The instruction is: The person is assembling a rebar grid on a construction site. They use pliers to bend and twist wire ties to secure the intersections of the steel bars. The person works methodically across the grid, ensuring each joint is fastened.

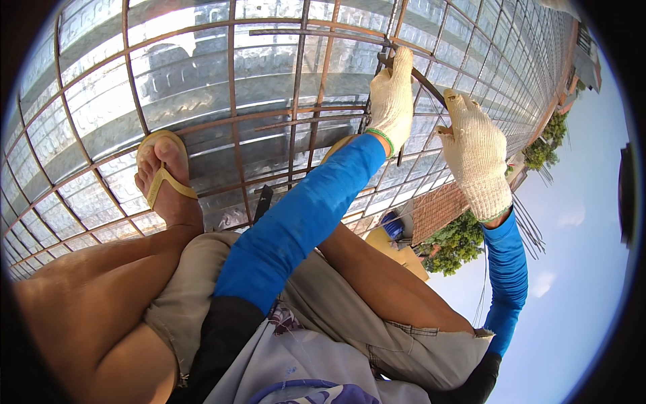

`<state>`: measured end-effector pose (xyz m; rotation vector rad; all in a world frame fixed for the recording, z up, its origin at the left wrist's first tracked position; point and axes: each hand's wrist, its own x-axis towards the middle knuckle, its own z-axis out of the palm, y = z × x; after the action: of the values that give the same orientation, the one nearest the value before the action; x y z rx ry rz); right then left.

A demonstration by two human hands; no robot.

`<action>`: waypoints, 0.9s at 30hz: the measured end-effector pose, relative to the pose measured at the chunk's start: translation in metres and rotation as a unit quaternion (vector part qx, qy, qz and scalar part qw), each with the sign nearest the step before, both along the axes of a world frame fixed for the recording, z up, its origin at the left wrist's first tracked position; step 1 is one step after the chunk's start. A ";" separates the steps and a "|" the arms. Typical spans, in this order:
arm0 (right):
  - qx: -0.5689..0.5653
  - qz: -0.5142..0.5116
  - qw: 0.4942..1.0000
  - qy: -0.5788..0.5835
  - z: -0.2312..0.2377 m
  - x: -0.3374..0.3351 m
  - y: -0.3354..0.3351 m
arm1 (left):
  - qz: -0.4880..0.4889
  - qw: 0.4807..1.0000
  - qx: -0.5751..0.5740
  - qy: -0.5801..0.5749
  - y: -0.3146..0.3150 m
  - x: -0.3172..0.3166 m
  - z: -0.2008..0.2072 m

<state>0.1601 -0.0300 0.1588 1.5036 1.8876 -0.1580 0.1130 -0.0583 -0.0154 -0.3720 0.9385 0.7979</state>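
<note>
Both my hands wear cream knitted gloves. My left hand [391, 101] is closed beside a crossing of the rusty rebar mesh [269, 116], its fingertips up against the bars. What lies inside its fingers is hidden, though thin dark strands show beside the palm and below the wrist. My right hand [474, 148], further right, is closed on the end of a dark curved metal tool [426, 83]. That tool stretches from the right fingers to the crossing at the left fingertips, and its exact kind cannot be made out.
Under the mesh lies shiny corrugated metal decking [182, 74]. My foot in a yellow flip-flop [163, 172] rests on the bars at left. Beyond the deck edge at right are a brick-coloured roof [439, 214], green trees [454, 244], a blue drum [392, 225] and protruding rods [529, 229].
</note>
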 end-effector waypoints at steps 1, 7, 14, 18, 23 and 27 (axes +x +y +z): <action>0.008 0.037 0.999 -0.020 0.001 -0.004 0.003 | -0.015 1.000 0.005 -0.003 0.003 -0.006 0.001; -0.014 0.028 0.999 0.025 0.012 0.002 0.012 | -0.046 0.996 0.049 0.062 0.006 -0.009 0.010; -0.010 -0.026 0.997 0.077 0.014 0.012 0.020 | -0.042 0.999 -0.017 -0.019 0.025 -0.007 0.033; -0.061 -0.034 0.997 0.037 0.018 0.014 0.034 | -0.008 0.996 -0.066 -0.056 0.032 0.002 0.040; -0.053 -0.032 0.997 0.055 0.020 0.003 0.036 | 0.007 0.996 -0.063 -0.064 0.036 0.016 0.038; -0.037 -0.011 0.998 0.056 0.023 -0.001 0.032 | -0.023 0.998 -0.055 -0.017 0.036 0.023 0.041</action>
<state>0.1591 0.0015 0.1821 1.4933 1.9322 -0.3258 0.1363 -0.0227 0.0254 -0.4577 0.9576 0.6978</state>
